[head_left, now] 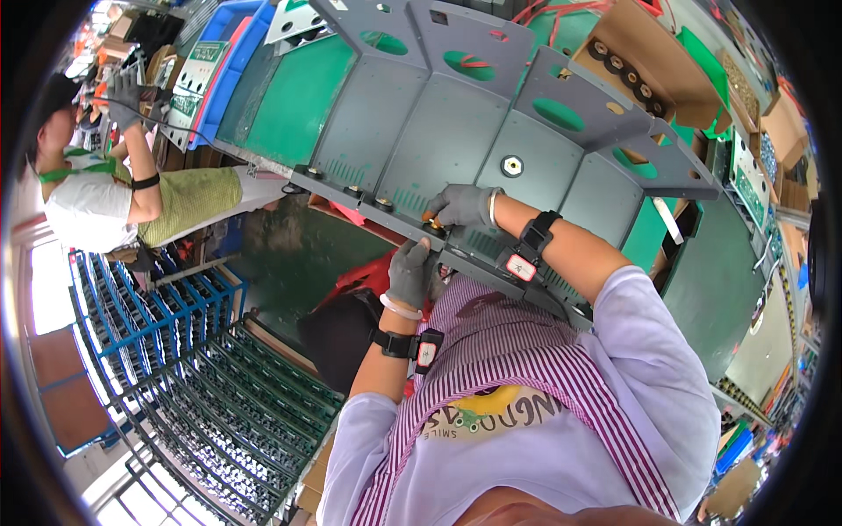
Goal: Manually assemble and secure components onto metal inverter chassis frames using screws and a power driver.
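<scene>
Grey sheet-metal panels [438,123] with upright perforated ends lie side by side on the green worktable [294,96]. Small brass-coloured fittings [383,203] sit in a row along the near flange. My right hand [467,207], gloved in grey, reaches over the panel with its fingers closed on a brass fitting [431,217] at that flange. Just below, my gloved left hand [410,273] is closed against the outer side of the flange; what its fingers hold is hidden. A round metal nut with a dark ring [512,166] lies on the panel farther in.
A cardboard box of dark round rings [627,66] stands at the far right. Beyond the left table end are a blue tray [237,44] and another person [132,175] in gloves. Racks of dark parts [202,377] fill the lower left. A white bar [667,219] juts near the right panel.
</scene>
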Available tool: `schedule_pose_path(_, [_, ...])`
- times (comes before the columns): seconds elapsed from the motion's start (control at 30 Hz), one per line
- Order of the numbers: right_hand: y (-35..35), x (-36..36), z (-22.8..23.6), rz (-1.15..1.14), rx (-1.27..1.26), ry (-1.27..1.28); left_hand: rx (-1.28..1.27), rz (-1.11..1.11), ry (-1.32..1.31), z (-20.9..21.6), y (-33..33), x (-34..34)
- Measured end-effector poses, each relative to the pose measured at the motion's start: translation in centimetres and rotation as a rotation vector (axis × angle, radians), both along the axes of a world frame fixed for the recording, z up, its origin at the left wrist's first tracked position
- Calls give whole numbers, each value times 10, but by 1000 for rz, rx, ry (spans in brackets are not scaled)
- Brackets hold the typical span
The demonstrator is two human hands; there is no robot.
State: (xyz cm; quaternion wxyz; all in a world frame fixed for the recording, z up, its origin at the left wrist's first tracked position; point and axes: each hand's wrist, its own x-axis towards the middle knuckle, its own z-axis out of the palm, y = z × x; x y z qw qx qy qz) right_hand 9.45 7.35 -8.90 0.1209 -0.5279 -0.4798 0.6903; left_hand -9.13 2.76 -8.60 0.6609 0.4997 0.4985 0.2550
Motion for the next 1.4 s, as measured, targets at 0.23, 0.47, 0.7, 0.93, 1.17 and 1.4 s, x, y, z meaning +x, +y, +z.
schedule_pose_path(0.23, [-12, -7, -8, -124, 64, 53, -80, 9, 3, -3, 1, -1])
schedule_pose_path(0.47, [2, -16, 12, 114, 203, -258, 167, -43, 138, -5, -2, 0])
schedule_pose_path(0.7, [7, -21, 9, 232, 238, -524, 96, 0, 70, -3, -2, -1])
schedule_pose_path(0.93, [12, -18, 9, 256, 171, -485, 127, -9, 4, -9, -2, -3])
schedule_pose_path(1.17, [7, -7, -9, 90, 148, -153, 85, 2, 9, -10, -2, -4])
schedule_pose_path(1.4, [4, -6, -1, -18, 31, -55, -28, 73, -73, -8, -3, -1])
